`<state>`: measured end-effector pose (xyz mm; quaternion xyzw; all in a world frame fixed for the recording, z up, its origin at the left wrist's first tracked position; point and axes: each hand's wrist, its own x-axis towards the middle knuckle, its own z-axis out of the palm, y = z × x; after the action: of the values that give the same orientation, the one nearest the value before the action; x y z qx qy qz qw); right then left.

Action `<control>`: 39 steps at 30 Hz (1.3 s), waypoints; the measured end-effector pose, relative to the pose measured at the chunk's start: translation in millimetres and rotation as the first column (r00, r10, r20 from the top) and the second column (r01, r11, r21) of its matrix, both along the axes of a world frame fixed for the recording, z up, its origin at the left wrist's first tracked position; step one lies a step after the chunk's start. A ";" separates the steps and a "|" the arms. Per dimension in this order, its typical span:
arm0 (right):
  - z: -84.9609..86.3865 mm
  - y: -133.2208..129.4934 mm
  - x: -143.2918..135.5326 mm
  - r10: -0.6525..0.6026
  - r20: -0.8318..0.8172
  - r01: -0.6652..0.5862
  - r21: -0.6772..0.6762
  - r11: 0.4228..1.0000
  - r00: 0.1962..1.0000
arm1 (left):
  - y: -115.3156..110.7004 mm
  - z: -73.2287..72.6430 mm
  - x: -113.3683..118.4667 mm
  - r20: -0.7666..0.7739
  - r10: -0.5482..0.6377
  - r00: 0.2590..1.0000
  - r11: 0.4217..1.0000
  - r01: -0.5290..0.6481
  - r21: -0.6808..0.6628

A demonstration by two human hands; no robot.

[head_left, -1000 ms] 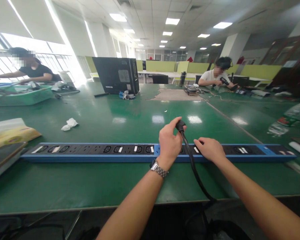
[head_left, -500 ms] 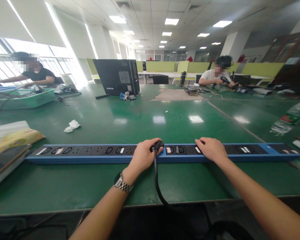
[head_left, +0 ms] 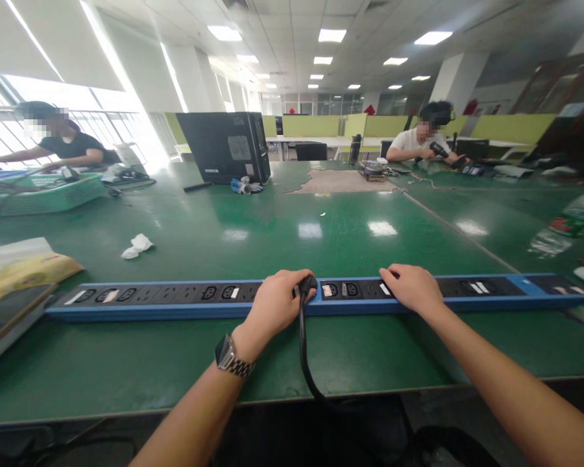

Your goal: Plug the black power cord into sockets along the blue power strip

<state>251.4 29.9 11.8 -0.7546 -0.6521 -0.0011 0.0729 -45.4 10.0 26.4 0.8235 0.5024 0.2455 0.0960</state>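
A long blue power strip (head_left: pixel 175 311) with black sockets lies across the green table. My left hand (head_left: pixel 279 301), with a watch on its wrist, is closed round a black plug (head_left: pixel 306 284) at the strip's middle. From the plug a thick black cable (head_left: pixel 304 350) hangs down over the table's front edge. Further right, my right hand (head_left: pixel 411 287) grips the strip, thumb on the near top side and fingers over the far edge. The plug's front end is hidden, so I cannot tell how it sits in the socket.
Beyond the strip are a crumpled tissue (head_left: pixel 137 246), a black computer case (head_left: pixel 224 148) and gloves (head_left: pixel 246 186). A green basket (head_left: pixel 73 198) stands at the left, a plastic bottle (head_left: pixel 559 233) at the right. Two people sit across the table, left and right.
The view has shifted slightly. My left hand still holds the plug and my right hand still rests on the strip, with hardly any movement.
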 end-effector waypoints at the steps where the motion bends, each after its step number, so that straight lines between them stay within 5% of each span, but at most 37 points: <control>1: 0.3 -0.2 -0.2 0.000 0.001 0.000 0.000 1.000 1.000 | -1.0 -1.5 0.1 0.007 0.001 1.000 1.000 -0.001 0.013; 13: -0.7 -0.2 0.5 0.018 0.013 -0.018 -0.003 1.000 1.000 | -11.0 -3.6 9.8 -0.073 0.007 0.997 0.998 -0.002 0.068; 19: 0.2 0.5 1.2 0.011 0.009 -0.011 -0.011 1.000 1.000 | -10.5 -19.9 7.5 0.135 -0.016 0.991 0.995 0.002 0.105; 23: -0.4 1.0 1.3 -0.001 0.011 0.001 -0.011 1.000 1.000 | -8.1 -11.0 4.6 0.414 0.062 0.908 0.986 -0.119 0.113; 27: 0.1 0.7 1.2 0.002 0.014 -0.002 -0.012 1.000 1.000 | -4.2 9.3 -30.1 0.593 0.183 0.784 0.934 -0.327 0.144; 33: -1.6 2.1 2.6 -0.008 0.009 0.008 -0.018 1.000 1.000 | -13.5 -7.5 -107.5 0.381 0.216 0.899 0.972 -0.234 0.001; 39: -2.7 2.6 3.8 -0.001 0.011 0.001 -0.027 1.000 1.000 | -17.2 -14.6 -119.4 0.221 0.166 0.961 0.985 -0.174 0.015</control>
<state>255.2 32.5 9.1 -0.7558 -0.6521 0.0034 0.0592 -164.8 -7.2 11.8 0.7468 0.5532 0.3507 0.1152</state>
